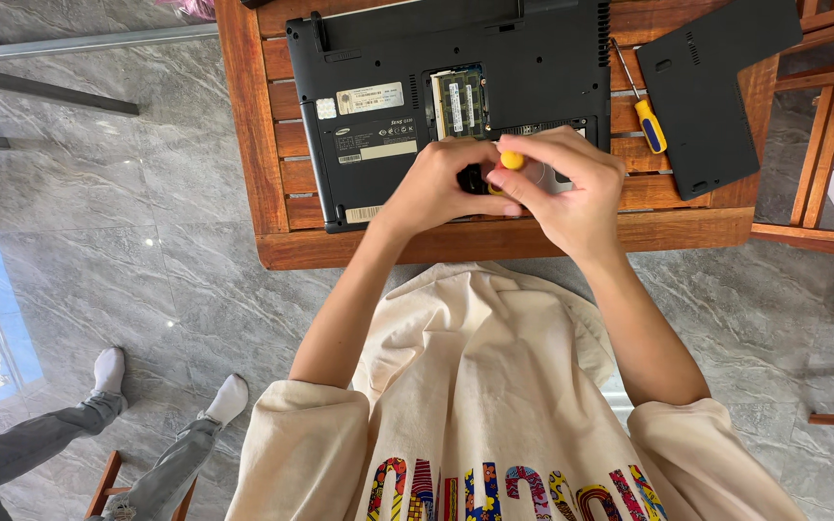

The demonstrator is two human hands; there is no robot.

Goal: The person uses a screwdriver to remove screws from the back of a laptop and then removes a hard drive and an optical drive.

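Head view showed both hands, left hand (433, 188) and right hand (567, 183), pinched tight on a small, light, stiff yellow-topped screwdriver (512, 160).

At upper right of your view, a spare yellow-handled screwdriver (641, 103) lies beside a loose black cover panel (716, 92); lower left, another person's socked feet (168, 386) rest on the grey marble floor (127, 251).
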